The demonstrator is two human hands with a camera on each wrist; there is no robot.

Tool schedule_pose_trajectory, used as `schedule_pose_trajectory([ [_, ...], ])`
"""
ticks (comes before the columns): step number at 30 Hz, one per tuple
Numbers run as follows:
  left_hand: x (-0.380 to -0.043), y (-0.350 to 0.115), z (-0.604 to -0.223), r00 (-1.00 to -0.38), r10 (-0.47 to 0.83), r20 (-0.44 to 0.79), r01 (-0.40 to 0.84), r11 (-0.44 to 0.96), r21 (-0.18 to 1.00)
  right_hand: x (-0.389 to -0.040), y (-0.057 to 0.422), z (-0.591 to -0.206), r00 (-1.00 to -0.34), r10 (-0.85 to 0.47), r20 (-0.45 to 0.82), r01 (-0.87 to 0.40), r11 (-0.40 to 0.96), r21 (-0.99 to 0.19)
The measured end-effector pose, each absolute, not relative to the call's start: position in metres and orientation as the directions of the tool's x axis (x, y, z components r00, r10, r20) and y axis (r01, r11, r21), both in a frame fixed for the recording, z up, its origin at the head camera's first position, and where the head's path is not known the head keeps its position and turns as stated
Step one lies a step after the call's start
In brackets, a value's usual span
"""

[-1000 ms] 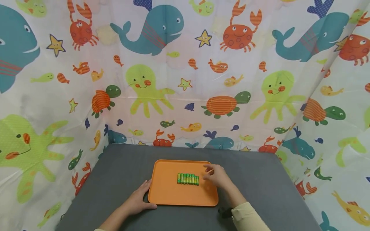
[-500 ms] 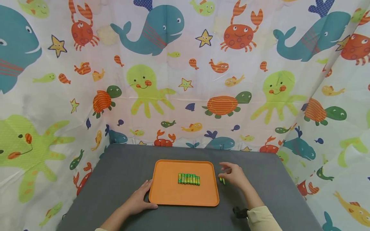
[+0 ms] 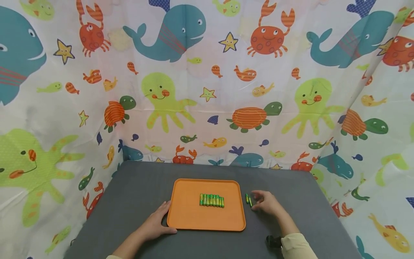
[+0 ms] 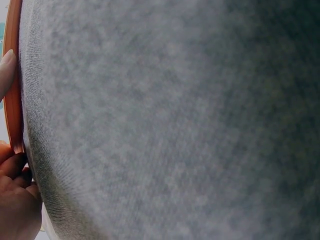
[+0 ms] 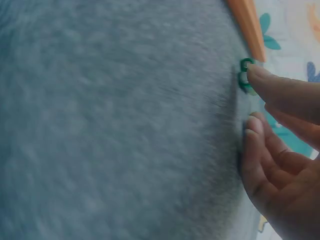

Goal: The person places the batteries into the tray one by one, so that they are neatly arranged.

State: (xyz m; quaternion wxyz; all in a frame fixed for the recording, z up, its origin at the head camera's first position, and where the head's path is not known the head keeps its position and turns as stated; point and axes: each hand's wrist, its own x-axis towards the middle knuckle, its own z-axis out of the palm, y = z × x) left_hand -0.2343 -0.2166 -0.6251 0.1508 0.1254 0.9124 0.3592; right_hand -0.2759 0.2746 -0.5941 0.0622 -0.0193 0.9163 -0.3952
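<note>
An orange tray lies on the grey table, with a row of several green and yellow batteries side by side on it. My left hand holds the tray's near left corner, thumb on the near edge and fingers at the left side. In the left wrist view, its bent fingers meet the tray's rim. Just right of the tray, two batteries lie on the table. Beside them is my right hand, thumb and fingers apart; in the right wrist view the thumb overlaps these batteries, contact unclear.
Grey cloth covers the table. A curtain printed with sea animals encloses the back and both sides. A dark device sits at my right wrist, by the pale sleeve.
My right hand has moved from above the tray's right part to the table on the right, then slightly nearer to me. Two batteries there have come into fuller view. The left hand stays put.
</note>
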Motion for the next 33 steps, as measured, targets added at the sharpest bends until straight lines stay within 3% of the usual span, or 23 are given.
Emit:
schedule_pose_trajectory([
  [17, -0.231, -0.215, -0.621, -0.923, 0.331, -0.199, 0.100, 0.702, 0.705, -0.277, 0.270, -0.603, -0.994, -0.076, -0.076, -0.009, 0.763, -0.647],
  [33, -0.235, -0.218, -0.630, -0.919, 0.343, -0.192, 0.117, 0.705, 0.699, -0.269, 0.274, -0.598, -0.998, -0.053, -0.046, 0.007, 0.583, -0.812],
])
